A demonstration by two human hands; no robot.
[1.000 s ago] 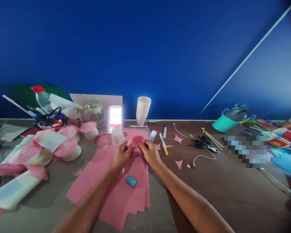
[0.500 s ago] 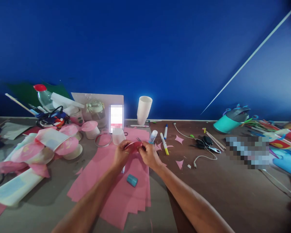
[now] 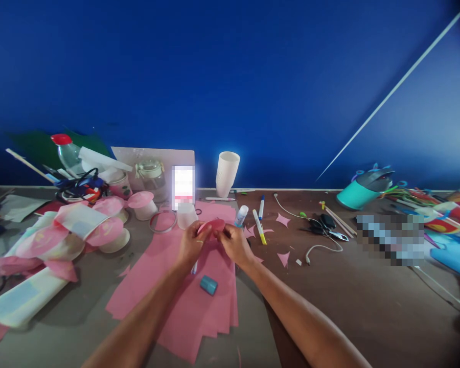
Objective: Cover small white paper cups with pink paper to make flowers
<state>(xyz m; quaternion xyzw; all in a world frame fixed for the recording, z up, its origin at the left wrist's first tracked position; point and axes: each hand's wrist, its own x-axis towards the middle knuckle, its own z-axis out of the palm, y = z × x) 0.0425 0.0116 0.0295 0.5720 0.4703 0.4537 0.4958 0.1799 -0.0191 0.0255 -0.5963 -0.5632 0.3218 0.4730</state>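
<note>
Left hand [image 3: 191,244] and right hand [image 3: 234,244] pinch one small round pink paper piece [image 3: 213,225] between fingertips, lifted to shape it. Under the fingers: stacked pink paper sheets [image 3: 184,301] on the tabletop [image 3: 348,301]; teal sharpener [image 3: 208,284] nearer the wrists.

Brown table [image 3: 368,306], pink paper sheets [image 3: 184,301], markers [image 3: 259,220]

A craft workspace: pink paper sheets [image 3: 184,301], markers [image 3: 258,226] and paper cups [image 3: 226,174] litter the table [image 3: 368,306].

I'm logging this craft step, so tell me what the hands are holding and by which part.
Both hands, left hand and right hand, pinch a small pink paper piece by its opposite edges, above the pink paper sheets.
</note>
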